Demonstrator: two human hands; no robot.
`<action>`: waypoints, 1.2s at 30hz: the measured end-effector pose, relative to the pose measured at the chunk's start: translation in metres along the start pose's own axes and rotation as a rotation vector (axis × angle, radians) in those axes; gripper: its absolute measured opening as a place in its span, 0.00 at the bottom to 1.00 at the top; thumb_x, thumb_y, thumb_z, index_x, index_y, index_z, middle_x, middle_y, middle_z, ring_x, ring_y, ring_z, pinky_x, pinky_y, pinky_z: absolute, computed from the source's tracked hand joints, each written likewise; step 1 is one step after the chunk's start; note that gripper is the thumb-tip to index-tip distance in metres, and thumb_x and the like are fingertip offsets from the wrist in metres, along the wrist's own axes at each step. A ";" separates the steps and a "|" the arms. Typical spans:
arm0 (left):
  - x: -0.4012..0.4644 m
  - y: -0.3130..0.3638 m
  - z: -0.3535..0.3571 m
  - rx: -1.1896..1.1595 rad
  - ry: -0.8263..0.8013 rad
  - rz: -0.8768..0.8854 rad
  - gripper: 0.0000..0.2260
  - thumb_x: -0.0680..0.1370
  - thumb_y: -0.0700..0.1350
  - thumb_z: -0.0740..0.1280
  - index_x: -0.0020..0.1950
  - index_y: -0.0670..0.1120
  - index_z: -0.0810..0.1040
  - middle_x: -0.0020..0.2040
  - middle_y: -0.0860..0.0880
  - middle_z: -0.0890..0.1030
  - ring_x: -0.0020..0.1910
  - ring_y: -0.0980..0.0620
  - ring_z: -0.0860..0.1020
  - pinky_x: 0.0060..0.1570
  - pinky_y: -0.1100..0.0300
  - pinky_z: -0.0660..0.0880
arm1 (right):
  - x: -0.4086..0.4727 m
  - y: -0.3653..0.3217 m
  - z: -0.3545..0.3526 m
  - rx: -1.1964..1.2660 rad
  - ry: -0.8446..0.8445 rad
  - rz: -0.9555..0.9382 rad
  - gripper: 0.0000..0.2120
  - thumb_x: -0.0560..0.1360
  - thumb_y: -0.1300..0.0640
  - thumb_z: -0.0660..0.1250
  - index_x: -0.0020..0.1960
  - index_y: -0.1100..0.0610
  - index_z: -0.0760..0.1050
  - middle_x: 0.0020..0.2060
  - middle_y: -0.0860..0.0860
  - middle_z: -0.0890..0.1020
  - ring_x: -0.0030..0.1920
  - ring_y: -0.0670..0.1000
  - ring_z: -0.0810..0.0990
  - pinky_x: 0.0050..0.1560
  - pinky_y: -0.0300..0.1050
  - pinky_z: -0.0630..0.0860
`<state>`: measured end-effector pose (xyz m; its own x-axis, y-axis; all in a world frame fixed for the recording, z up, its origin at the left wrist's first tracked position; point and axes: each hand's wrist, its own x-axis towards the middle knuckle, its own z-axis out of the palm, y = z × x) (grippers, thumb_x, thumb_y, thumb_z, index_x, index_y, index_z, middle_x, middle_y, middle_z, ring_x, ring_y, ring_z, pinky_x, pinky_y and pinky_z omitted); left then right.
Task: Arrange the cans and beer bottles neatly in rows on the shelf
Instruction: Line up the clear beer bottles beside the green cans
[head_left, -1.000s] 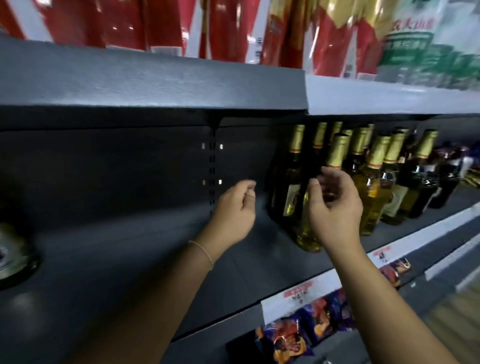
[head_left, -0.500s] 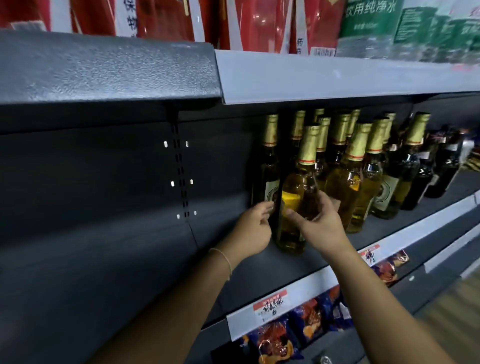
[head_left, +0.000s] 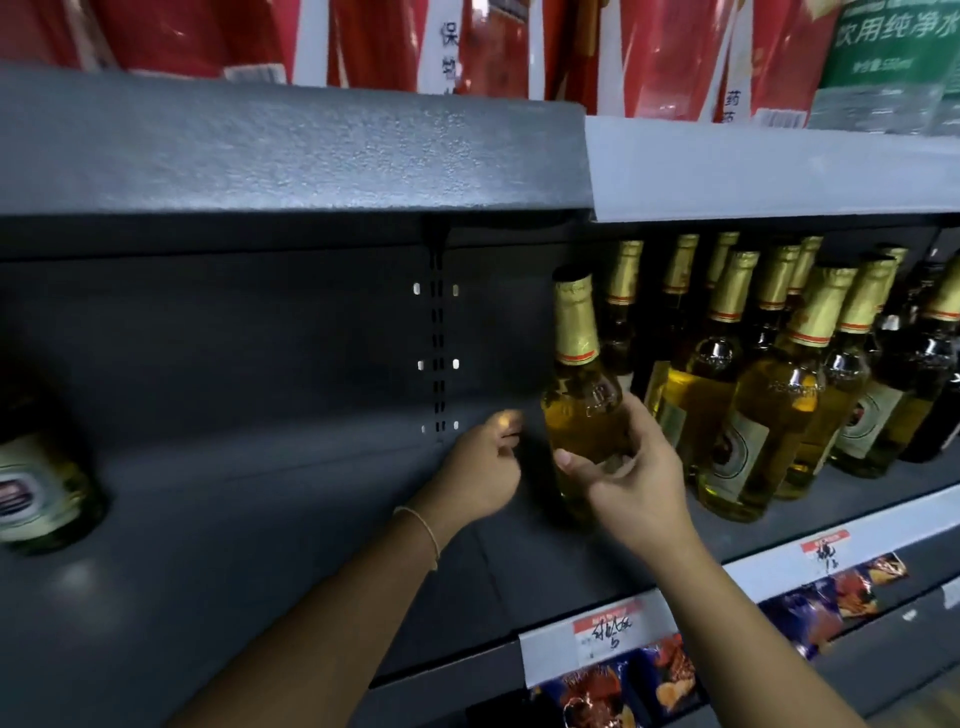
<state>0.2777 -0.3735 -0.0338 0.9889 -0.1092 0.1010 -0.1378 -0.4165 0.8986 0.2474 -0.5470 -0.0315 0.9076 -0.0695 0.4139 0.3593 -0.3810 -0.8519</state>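
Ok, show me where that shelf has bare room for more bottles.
Bare shelf runs between the green-labelled bottle at far left and the bottle the right hand grips; the left hand hovers there. Rightward, gold-foiled bottles crowd the shelf.

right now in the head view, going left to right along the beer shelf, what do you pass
lone green-label bottle → left hand → gold-foil bottle held by right hand → standing bottles
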 end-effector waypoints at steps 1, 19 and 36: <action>-0.004 -0.004 -0.010 -0.022 0.024 -0.007 0.25 0.74 0.30 0.56 0.66 0.52 0.71 0.63 0.48 0.75 0.66 0.48 0.73 0.68 0.46 0.69 | -0.003 -0.007 0.009 -0.013 -0.023 -0.035 0.41 0.60 0.35 0.77 0.69 0.40 0.66 0.62 0.43 0.76 0.66 0.50 0.73 0.67 0.56 0.72; -0.144 -0.063 -0.220 -0.110 0.248 0.117 0.19 0.72 0.29 0.57 0.51 0.47 0.82 0.51 0.50 0.84 0.54 0.56 0.80 0.59 0.60 0.75 | -0.066 -0.117 0.200 0.066 -0.343 -0.291 0.44 0.66 0.57 0.80 0.60 0.18 0.59 0.57 0.34 0.69 0.62 0.37 0.71 0.62 0.35 0.68; -0.241 -0.103 -0.335 -0.144 0.401 0.011 0.13 0.77 0.25 0.54 0.52 0.29 0.77 0.44 0.41 0.82 0.39 0.61 0.80 0.41 0.72 0.73 | -0.127 -0.190 0.322 0.374 -0.554 -0.161 0.33 0.68 0.68 0.77 0.68 0.50 0.72 0.57 0.45 0.83 0.61 0.46 0.79 0.65 0.50 0.75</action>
<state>0.0725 -0.0023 -0.0080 0.9347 0.2586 0.2439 -0.1677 -0.2840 0.9440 0.1337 -0.1686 -0.0254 0.7779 0.4813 0.4041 0.4592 0.0037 -0.8883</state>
